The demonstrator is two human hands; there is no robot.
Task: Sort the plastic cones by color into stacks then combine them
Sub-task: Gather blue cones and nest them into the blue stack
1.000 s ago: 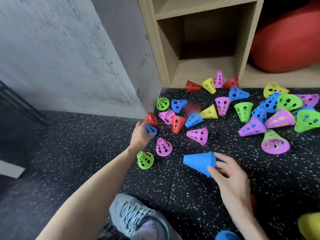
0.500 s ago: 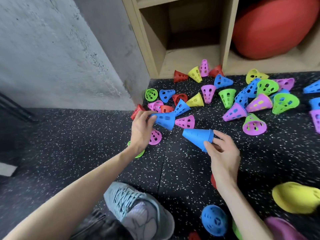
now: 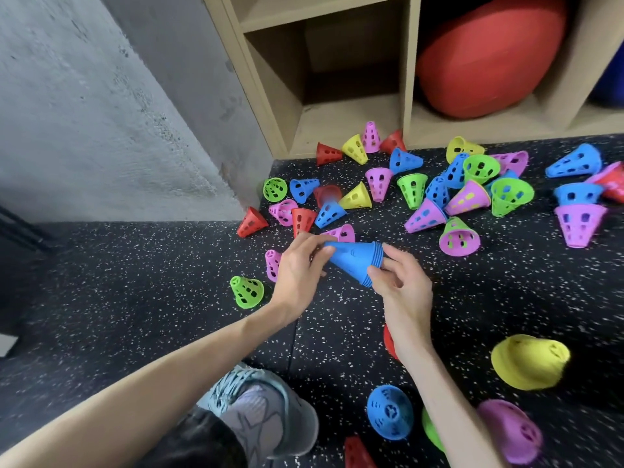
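While both hands hold the blue stack — left hand fingers at its tip, right hand pinching its rim — it lies sideways.

left hand, right hand: two; blue stack: one; red ball: one; shoe: one

- The floor was black rubber matting, flecked all over with white, a seam running between two mats.
- A rough grey concrete wall filled the upper left, meeting the floor at a corner.
- A light wooden shelf unit stood against it, with open cubbies.
- One cubby held a big red ball; something blue showed at the far right edge.
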